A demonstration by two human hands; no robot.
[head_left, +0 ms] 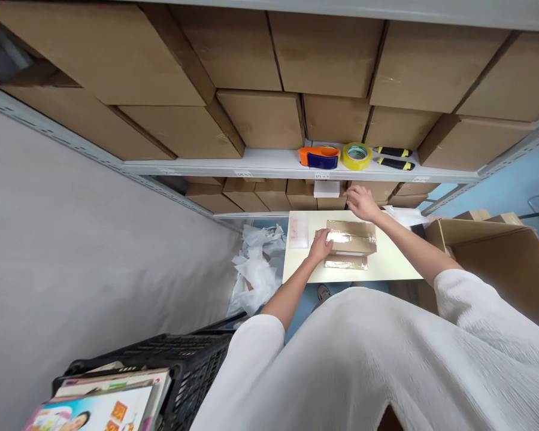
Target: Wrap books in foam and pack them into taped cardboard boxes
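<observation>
A small brown cardboard box (353, 239) lies on the pale yellow table, with shiny clear tape across its top. A taped cardboard strip (345, 263) shows at its near side; I cannot tell whether it belongs to the same box. My left hand (321, 244) grips the box's left side, fingers over the edge. Beyond the box's far edge, my right hand (362, 202) is raised, fingers loosely bent and apart, with nothing visible in them. It is near a white block-shaped item (326, 190) on the shelving side, not touching it.
An orange and blue tape dispenser (318, 157), a yellow tape roll (356, 156) and two utility knives (394, 158) lie on the shelf. A printed sheet (299, 230) is on the table's left. White wrapping (258, 266), a black crate (197, 365) and an open carton (498, 257) surround it.
</observation>
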